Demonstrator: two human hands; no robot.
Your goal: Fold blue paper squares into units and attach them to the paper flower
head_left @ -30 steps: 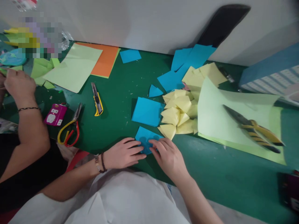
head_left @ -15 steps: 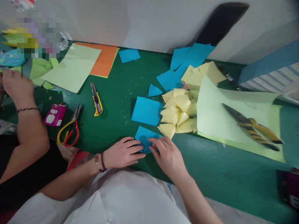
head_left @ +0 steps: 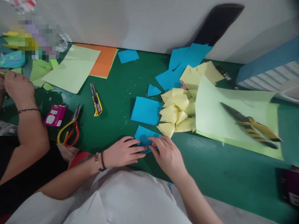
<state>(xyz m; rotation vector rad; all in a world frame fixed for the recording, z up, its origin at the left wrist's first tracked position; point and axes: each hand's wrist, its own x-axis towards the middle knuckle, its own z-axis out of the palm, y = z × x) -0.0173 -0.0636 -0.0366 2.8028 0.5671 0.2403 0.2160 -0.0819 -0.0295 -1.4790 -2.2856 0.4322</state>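
Note:
A small blue paper square lies on the green table close to my body. My left hand rests flat with its fingers spread, the fingertips pressing on the paper's left part. My right hand is on the paper's right side, thumb and fingers pinched together at its edge. Just beyond is a stack of blue paper squares. Folded pale yellow paper pieces sit in a cluster right of that stack. My fingers cover part of the paper under them.
Pliers lie on pale green sheets at right. A utility knife, scissors and a purple box are at left. Another person's hand is at far left. More blue paper lies near the wall.
The left fingers have shifted very slightly to the right over the blue paper. The right hand keeps its pinch. The whole view has moved a little; otherwise things stay in place.

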